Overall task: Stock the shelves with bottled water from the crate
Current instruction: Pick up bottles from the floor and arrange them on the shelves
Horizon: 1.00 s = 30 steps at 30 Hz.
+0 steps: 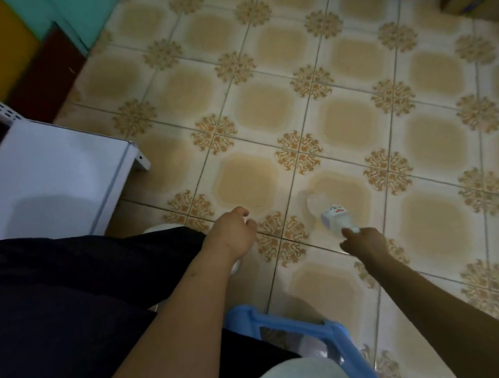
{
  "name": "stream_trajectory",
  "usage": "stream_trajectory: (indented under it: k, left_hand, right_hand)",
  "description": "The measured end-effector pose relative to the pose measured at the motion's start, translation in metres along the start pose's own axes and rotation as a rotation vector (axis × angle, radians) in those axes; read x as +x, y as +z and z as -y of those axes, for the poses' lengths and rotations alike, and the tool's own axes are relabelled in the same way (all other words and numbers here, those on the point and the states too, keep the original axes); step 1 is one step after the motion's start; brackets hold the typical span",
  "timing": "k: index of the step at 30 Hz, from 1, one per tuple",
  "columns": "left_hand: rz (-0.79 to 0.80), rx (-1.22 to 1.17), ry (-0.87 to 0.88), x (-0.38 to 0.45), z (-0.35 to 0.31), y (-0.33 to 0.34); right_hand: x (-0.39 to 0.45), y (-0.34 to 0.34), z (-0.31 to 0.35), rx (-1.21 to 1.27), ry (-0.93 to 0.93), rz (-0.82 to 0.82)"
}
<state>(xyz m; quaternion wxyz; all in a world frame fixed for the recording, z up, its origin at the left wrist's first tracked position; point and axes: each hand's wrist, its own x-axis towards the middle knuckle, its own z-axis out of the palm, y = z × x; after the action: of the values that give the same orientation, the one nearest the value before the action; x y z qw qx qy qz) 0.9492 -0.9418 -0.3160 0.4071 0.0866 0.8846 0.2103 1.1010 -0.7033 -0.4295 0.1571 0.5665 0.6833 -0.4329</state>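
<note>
Beyond the right hand point(364, 242), a water bottle point(330, 215) hung neck-first from its pinching fingers point(346, 233), body slanting toward the tiled floor point(263, 105), seemingly for carrying. Left hand point(233, 231) curled loosely, possibly over something white; what it held was unclear. Left of its fingers lay the white shelf point(41, 170), unstocked; behind, a blue crate point(296, 327).

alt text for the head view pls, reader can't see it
Right hand holds a water bottle by its cap end over a patterned tile floor. Left hand hangs loosely curled, near a white shelf; a blue crate sits below.
</note>
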Motion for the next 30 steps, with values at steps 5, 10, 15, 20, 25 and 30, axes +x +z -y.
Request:
stream_trajectory:
  k: [5,10,15,20,25,30]
  left_hand:
    - [-0.034,-0.014,-0.038,-0.027,0.011,-0.057]
    - [-0.263,0.013,-0.006,-0.070,0.066,-0.145]
    - [-0.576,-0.593,-0.239,-0.120,0.148,-0.214]
    - [-0.667,-1.539,-0.071,-0.182,0.229,-0.236]
    - [-0.802,-1.761,-0.108,-0.213,0.319,-0.224]
    - [-1.020,-2.068,-0.091,-0.211,0.398,-0.200]
  right_hand:
    - [-0.073,0.001,0.048,0.044,-0.272,0.303]
    - [-0.173,0.011,0.143,0.005,-0.563,0.520]
    - [-0.274,0.031,0.229,-0.142,-0.874,0.689]
    - [-0.343,0.098,0.291,-0.483,-1.290,0.654]
    - [-0.404,0.200,0.323,-0.579,-1.400,0.714]
    - [-0.448,0.305,0.330,-0.329,-1.070,0.904]
